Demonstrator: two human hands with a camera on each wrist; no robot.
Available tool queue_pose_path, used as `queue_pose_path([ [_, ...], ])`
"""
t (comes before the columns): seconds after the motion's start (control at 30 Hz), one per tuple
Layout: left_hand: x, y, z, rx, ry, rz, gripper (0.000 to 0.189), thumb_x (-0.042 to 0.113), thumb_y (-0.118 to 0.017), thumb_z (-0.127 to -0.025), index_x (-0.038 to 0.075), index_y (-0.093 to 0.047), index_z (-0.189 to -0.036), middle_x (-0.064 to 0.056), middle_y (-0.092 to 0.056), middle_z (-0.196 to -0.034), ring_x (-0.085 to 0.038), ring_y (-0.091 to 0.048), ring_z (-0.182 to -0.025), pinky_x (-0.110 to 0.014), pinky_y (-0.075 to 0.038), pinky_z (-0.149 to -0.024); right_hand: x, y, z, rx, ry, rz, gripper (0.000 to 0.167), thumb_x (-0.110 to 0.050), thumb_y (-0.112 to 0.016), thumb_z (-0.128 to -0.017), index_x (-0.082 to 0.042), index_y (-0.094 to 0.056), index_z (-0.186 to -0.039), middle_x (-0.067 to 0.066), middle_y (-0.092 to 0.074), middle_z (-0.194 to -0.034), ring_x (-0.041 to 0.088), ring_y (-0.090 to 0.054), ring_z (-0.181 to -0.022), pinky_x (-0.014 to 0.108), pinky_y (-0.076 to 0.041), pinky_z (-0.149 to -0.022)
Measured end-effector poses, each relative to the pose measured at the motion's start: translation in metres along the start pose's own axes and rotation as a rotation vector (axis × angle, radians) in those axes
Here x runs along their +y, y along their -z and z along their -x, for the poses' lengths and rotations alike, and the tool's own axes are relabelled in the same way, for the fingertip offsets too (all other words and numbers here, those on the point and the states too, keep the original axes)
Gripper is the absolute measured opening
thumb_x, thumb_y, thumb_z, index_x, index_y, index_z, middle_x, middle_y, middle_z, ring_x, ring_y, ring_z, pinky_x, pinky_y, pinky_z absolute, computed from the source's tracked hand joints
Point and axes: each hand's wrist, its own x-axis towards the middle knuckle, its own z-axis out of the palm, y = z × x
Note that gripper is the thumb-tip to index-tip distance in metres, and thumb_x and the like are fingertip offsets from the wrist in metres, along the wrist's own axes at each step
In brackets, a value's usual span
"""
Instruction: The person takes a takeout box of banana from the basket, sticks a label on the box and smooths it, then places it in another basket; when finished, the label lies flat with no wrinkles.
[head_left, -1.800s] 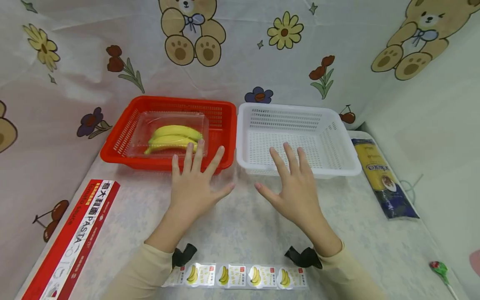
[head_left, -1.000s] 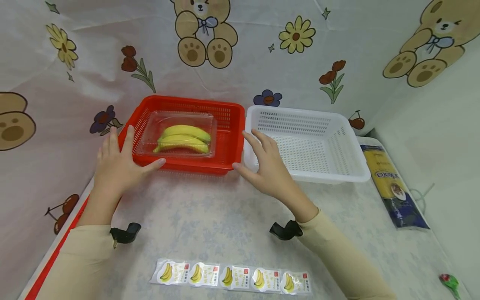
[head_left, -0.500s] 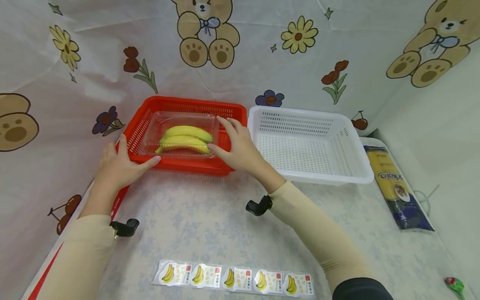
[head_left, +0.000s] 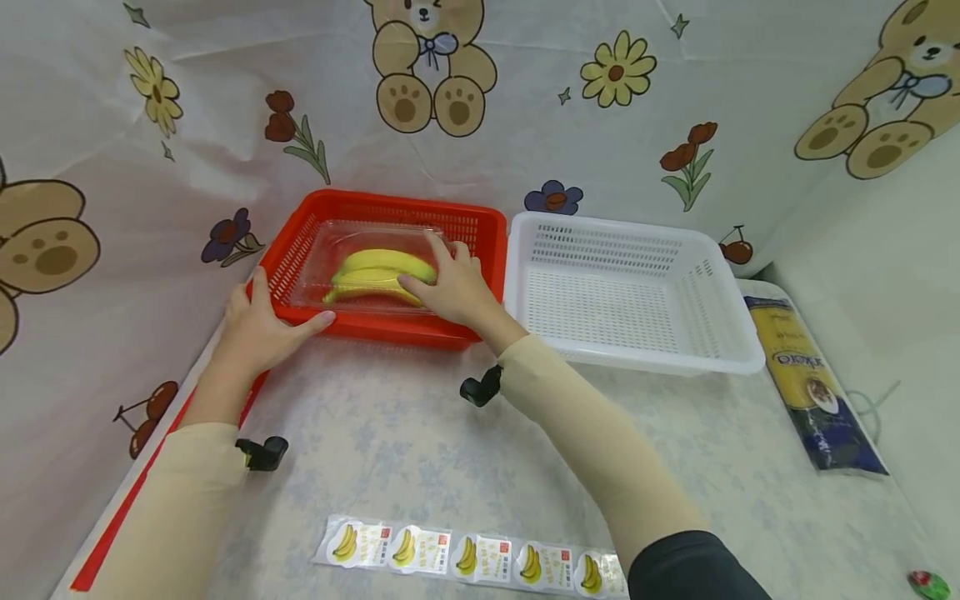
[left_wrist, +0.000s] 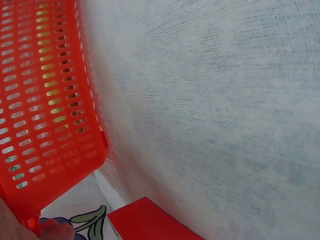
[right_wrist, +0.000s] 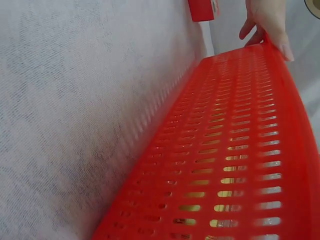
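A clear plastic box (head_left: 318, 258) with yellow bananas (head_left: 382, 271) inside lies in the red basket (head_left: 390, 329). My left hand (head_left: 258, 333) holds that basket at its front left corner, its index finger along the side rim and its thumb by the front rim. In the right wrist view, the left hand (right_wrist: 270, 22) hooks over the basket's rim. My right hand (head_left: 457, 287) is over the box's right end, thumb and index finger spread across its lid. The red basket (left_wrist: 45, 100) fills the left wrist view's left side, bananas showing through its slots.
A white basket (head_left: 637, 354) stands right of the red one. Pasta packaging (head_left: 813, 383) lies at the right edge, a lollipop (head_left: 930, 583) nearer. A strip of banana stickers (head_left: 476, 557) lies in front. The red pasta box (head_left: 123, 508) is mostly under my left arm.
Both hands have gone from above the table's middle to the red basket. My left hand has reached its left corner, my right hand the plastic box. The view has shifted a little.
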Motion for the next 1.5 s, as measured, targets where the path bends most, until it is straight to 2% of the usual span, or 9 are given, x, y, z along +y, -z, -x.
queue_pose_path([
  [0.13,0.002,0.000,0.000,-0.001,0.008,0.000,0.140,0.087,-0.058,-0.069,0.011,0.021,-0.156,-0.034,0.000,-0.157,-0.057,-0.014,-0.140,-0.075,-0.038,-0.096,0.000,-0.005,-0.006,-0.012,-0.057,-0.008,0.090,-0.070,-0.054,-0.087,-0.041,-0.009,-0.159,0.018,-0.026,-0.158,0.044,-0.032,-0.140,0.061,-0.043,-0.105],
  [0.27,0.004,0.000,0.000,0.012,-0.006,-0.017,0.139,0.088,-0.056,-0.069,0.011,0.019,-0.157,-0.036,-0.007,-0.155,-0.056,-0.019,-0.137,-0.075,-0.038,-0.098,0.001,-0.009,-0.011,-0.051,-0.115,-0.044,0.091,-0.071,-0.053,-0.087,-0.044,-0.003,-0.158,0.020,-0.017,-0.163,0.050,-0.022,-0.147,0.067,-0.034,-0.110],
  [0.53,0.005,-0.001,-0.002,0.032,-0.033,-0.028,0.138,0.087,-0.057,-0.069,0.011,0.017,-0.158,-0.037,-0.009,-0.153,-0.056,-0.023,-0.134,-0.074,-0.037,-0.098,0.008,-0.013,-0.016,-0.110,-0.154,-0.079,0.091,-0.074,-0.049,-0.088,-0.038,-0.006,-0.159,0.005,-0.021,-0.166,0.040,-0.016,-0.153,0.065,-0.026,-0.115],
  [0.67,0.005,0.000,-0.001,0.029,-0.027,-0.029,0.138,0.087,-0.057,-0.069,0.011,0.017,-0.158,-0.037,-0.010,-0.153,-0.056,-0.024,-0.134,-0.075,-0.037,-0.098,0.010,-0.013,-0.018,-0.127,-0.153,-0.118,0.091,-0.071,-0.051,-0.088,-0.038,-0.006,-0.159,0.005,-0.024,-0.165,0.040,-0.025,-0.150,0.063,-0.029,-0.115],
  [0.9,0.006,0.001,-0.001,0.029,-0.022,-0.032,0.137,0.086,-0.058,-0.070,0.010,0.016,-0.158,-0.037,-0.011,-0.152,-0.055,-0.023,-0.133,-0.074,-0.040,-0.095,0.010,-0.010,-0.019,-0.130,-0.134,-0.284,0.090,-0.060,-0.059,-0.090,-0.039,-0.005,-0.159,0.008,-0.032,-0.161,0.035,-0.051,-0.132,0.056,-0.042,-0.109],
  [1.13,0.005,0.002,-0.002,0.019,-0.019,-0.041,0.139,0.086,-0.060,-0.069,0.011,0.016,-0.158,-0.038,-0.011,-0.151,-0.055,-0.023,-0.133,-0.074,-0.041,-0.093,0.006,-0.008,-0.017,-0.101,-0.108,-0.350,0.082,-0.051,-0.057,-0.095,-0.038,-0.008,-0.159,0.009,-0.036,-0.158,0.030,-0.065,-0.091,0.046,-0.054,-0.091],
  [1.27,0.004,0.003,0.000,0.003,-0.014,-0.046,0.139,0.086,-0.059,-0.069,0.011,0.017,-0.157,-0.038,-0.010,-0.152,-0.056,-0.022,-0.134,-0.075,-0.041,-0.093,0.004,-0.006,-0.015,-0.059,-0.082,-0.349,0.078,-0.049,-0.055,-0.097,-0.037,-0.009,-0.159,0.007,-0.034,-0.160,0.030,-0.062,-0.114,0.051,-0.048,-0.102],
  [1.37,0.004,0.004,0.000,-0.003,-0.010,-0.053,0.138,0.086,-0.059,-0.070,0.011,0.018,-0.157,-0.038,-0.009,-0.152,-0.057,-0.022,-0.134,-0.075,-0.040,-0.094,0.002,-0.002,-0.015,-0.030,-0.068,-0.348,0.077,-0.050,-0.054,-0.097,-0.038,-0.009,-0.159,0.004,-0.030,-0.162,0.031,-0.048,-0.136,0.054,-0.041,-0.111],
  [1.5,0.002,0.005,0.000,-0.010,-0.005,-0.052,0.139,0.085,-0.059,-0.070,0.011,0.020,-0.156,-0.039,-0.009,-0.152,-0.057,-0.024,-0.131,-0.074,-0.042,-0.092,0.001,0.007,-0.012,-0.011,-0.049,-0.353,0.076,-0.051,-0.053,-0.097,-0.041,-0.008,-0.158,0.000,-0.027,-0.164,0.029,-0.040,-0.143,0.055,-0.037,-0.113],
])
